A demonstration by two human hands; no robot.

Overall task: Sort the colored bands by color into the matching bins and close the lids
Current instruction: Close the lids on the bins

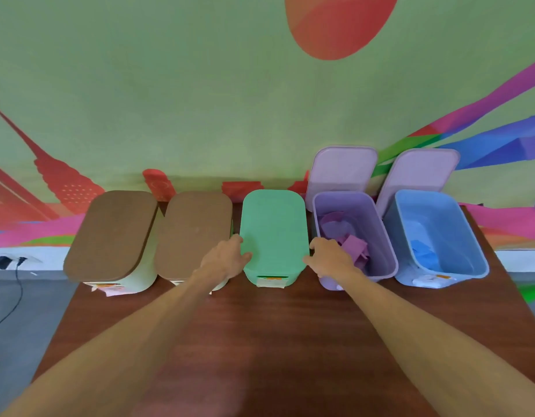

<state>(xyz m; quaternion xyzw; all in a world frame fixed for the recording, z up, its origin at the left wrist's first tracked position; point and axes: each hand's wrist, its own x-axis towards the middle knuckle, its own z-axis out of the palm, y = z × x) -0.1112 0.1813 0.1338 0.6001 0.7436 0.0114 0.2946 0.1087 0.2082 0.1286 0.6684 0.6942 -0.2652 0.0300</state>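
Dark wooden tabletop (260, 341): left hand (227, 257) and right hand (329, 257) grip opposite edges of the mint-green plastic bin lid (273, 230), apparently seating it. Immediately right of it, purple bands (352, 245) lie in the open lilac bin (383, 251).

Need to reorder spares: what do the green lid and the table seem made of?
The green lid: probably moulded plastic, matte; even colour, rounded corners. The table: wood or wood-look laminate, cannot tell which; reddish-brown grain, faint sheen.
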